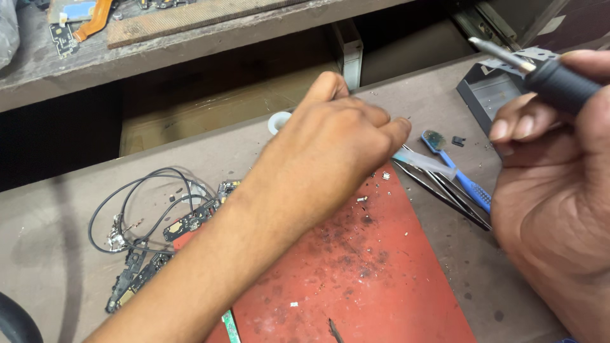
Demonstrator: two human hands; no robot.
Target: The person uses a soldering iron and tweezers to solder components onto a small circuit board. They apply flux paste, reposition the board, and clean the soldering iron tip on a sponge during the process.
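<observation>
My left hand (pixel 330 149) reaches across the red work mat (pixel 375 273), its fingers curled and pinched together near the mat's far edge; whether a tiny part sits between the fingertips cannot be seen. Just behind the hand a small white round container (pixel 277 121) peeks out. At the right edge of the view my right hand (pixel 553 190) grips a soldering iron (pixel 540 73) by its black handle, with the metal tip pointing up and to the left, above the table.
Metal tweezers (pixel 445 190) and a blue brush (pixel 457 171) lie to the right of the mat. Black cables (pixel 146 197) and small circuit boards (pixel 136 273) lie at the left. A grey metal tray (pixel 486 92) sits at the back right, a cluttered shelf (pixel 159 44) behind.
</observation>
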